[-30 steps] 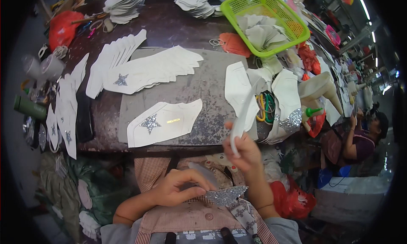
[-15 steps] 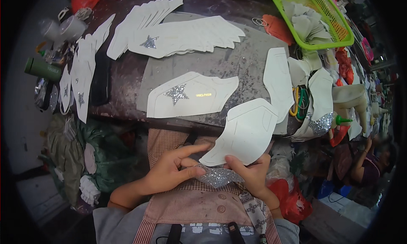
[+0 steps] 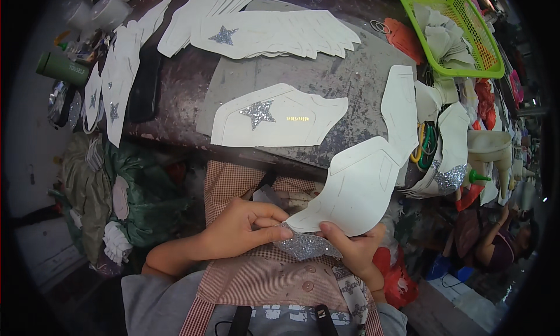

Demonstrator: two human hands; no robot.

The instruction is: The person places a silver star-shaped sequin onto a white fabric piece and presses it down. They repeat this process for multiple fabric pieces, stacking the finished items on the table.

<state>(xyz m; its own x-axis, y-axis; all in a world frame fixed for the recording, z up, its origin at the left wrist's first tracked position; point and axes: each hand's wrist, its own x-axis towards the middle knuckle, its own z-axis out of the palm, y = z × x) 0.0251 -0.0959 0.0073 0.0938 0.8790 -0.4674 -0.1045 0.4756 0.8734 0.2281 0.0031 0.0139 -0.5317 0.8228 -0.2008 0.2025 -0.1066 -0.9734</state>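
My left hand (image 3: 252, 226) pinches the left end of a silver glitter piece (image 3: 309, 246), thumb on top, close to the pointed tip of a white shoe-upper piece (image 3: 359, 187). Thumb on its lower edge, my right hand (image 3: 354, 246) grips that white piece from below. The glitter piece hangs along the white piece's lower edge; whether the two are joined there I cannot tell. On the table in front lies a flat white upper piece (image 3: 321, 123) bearing a glitter star (image 3: 258, 113).
Fanned stacks of white pieces (image 3: 274, 35) lie at the back of the dark table (image 3: 186, 93). A green basket (image 3: 493, 67) stands at the far right, a green bottle (image 3: 61, 68) at the left. Glitter-ended pieces (image 3: 452, 177) hang at the table's right. Another person (image 3: 504, 242) is at the far right.
My left forefinger, stretched out before, is now curled in at the glitter piece. Both hands and the held pieces sit slightly further right in the picture, and the whole view has shifted.
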